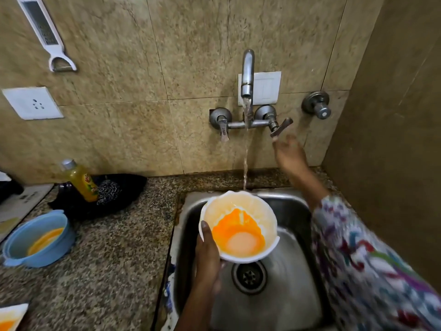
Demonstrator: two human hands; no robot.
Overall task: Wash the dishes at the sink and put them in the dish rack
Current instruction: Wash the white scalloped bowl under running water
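Our left hand point(207, 253) grips white bowl point(239, 226) under tap stream over sink point(296, 278); right hand point(289, 152) fingers loosely open, empty, just below tap lever point(281, 127)

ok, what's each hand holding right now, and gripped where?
Left hand holds the white bowl by its left rim, thumb over the edge, fingers underneath. Right hand holds nothing; it is open just below the right tap lever.
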